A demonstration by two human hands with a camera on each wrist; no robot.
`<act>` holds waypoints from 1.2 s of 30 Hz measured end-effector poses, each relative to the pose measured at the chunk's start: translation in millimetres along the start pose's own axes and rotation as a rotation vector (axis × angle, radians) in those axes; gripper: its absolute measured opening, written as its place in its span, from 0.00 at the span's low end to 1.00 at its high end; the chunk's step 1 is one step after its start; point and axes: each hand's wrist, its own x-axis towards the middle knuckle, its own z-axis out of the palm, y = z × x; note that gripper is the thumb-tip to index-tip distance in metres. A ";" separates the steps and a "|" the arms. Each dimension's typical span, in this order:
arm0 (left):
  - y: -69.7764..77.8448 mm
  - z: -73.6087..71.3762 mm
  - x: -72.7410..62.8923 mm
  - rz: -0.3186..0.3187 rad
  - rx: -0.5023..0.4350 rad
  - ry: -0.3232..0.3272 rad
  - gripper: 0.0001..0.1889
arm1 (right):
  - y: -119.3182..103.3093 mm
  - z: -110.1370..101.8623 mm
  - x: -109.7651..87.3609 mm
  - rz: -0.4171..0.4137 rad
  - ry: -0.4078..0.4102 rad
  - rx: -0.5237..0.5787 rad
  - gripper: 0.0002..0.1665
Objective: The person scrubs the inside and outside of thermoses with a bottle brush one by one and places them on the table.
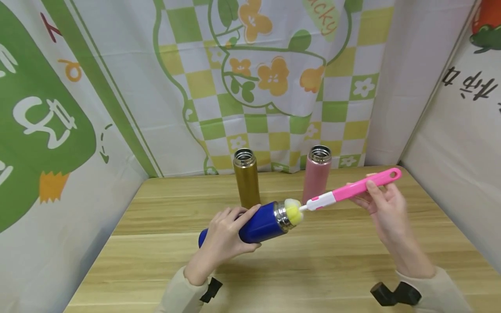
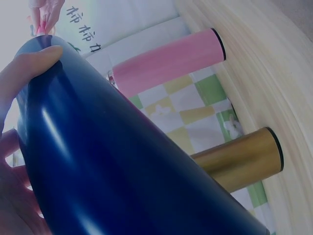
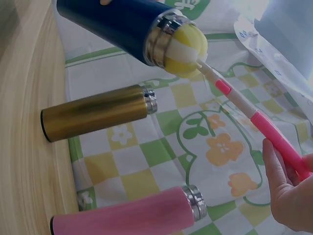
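My left hand (image 1: pixel 227 232) grips a blue thermos bottle (image 1: pixel 261 224), tilted with its steel mouth up to the right. In the left wrist view the blue bottle (image 2: pixel 112 147) fills much of the picture, the thumb along its side. My right hand (image 1: pixel 389 208) holds a bottle brush (image 1: pixel 358 188) by its pink handle, the white neck pointing down-left. Its yellow and white sponge head (image 1: pixel 293 212) sits at the blue bottle's mouth, bulging out of the rim. In the right wrist view the sponge (image 3: pixel 186 51) covers the opening, so the inside is hidden.
A gold bottle (image 1: pixel 247 180) and a pink bottle (image 1: pixel 316 176) stand uncapped at the back of the wooden table (image 1: pixel 164 256). Behind them hangs a checked cloth (image 1: pixel 274 95) with flowers, and printed cloth walls enclose both sides.
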 end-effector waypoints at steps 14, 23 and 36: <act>0.7 2.9 1.1 -0.015 0.000 -0.010 0.42 | 18.1 13.8 -3.6 0.032 -0.007 -0.142 0.14; 13.0 8.6 9.8 0.001 -0.062 -0.041 0.42 | 56.7 10.4 -9.1 0.050 -0.085 -0.212 0.23; 9.1 7.4 1.8 -0.036 -0.076 -0.081 0.43 | 48.1 9.7 -10.9 -0.026 -0.089 -0.149 0.23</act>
